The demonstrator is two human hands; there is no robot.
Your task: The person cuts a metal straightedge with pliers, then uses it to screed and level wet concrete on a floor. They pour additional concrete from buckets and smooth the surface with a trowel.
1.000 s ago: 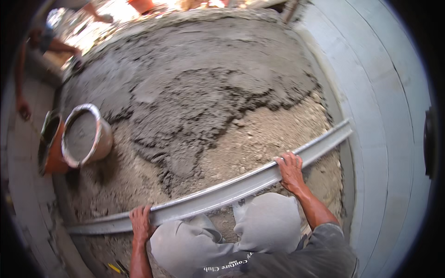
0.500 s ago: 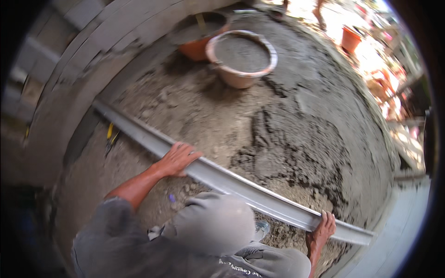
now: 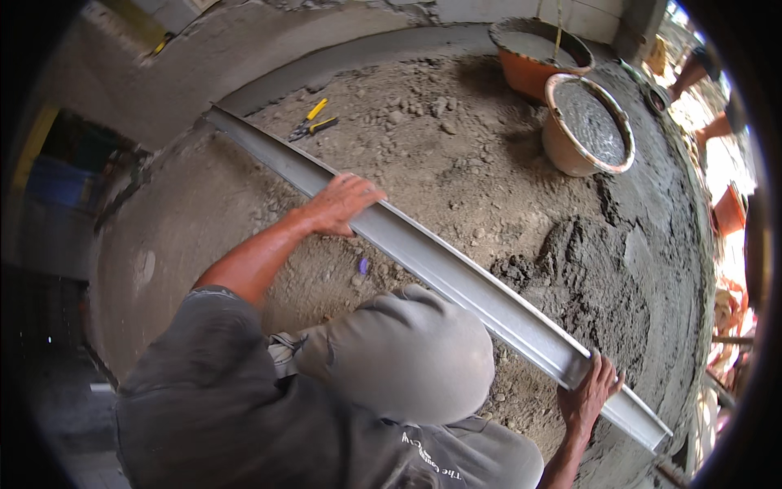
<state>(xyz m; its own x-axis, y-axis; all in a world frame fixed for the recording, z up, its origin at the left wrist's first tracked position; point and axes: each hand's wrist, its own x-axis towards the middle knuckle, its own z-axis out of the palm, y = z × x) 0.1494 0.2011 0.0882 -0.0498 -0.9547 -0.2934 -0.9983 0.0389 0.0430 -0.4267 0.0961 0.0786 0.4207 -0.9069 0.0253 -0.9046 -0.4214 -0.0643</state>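
Observation:
A long grey metal channel (image 3: 456, 273) lies slantwise in front of me, from the far left down to the near right. My left hand (image 3: 344, 204) is closed over it left of the middle, fingers wrapped over the far edge. Toward its right end my right hand (image 3: 591, 389) grips it, fingers curled over the top. Yellow-handled pliers (image 3: 311, 122) rest on the rough dirt beyond the channel's left part. Dark wet mortar (image 3: 586, 281) spreads beyond its right part. My bent knee (image 3: 415, 354) is close to its near edge.
Two tubs of grey mortar stand at the far right, a pale-rimmed tub (image 3: 558, 134) and an orange tub (image 3: 521, 75). A wall (image 3: 342, 37) runs along the back with a smooth mortar strip at its foot. Another person's legs (image 3: 713, 126) show at the upper right edge.
My view has turned to the left. Both hands have drawn the channel toward me over the ground; the pliers, earlier on its near side, are now on its far side.

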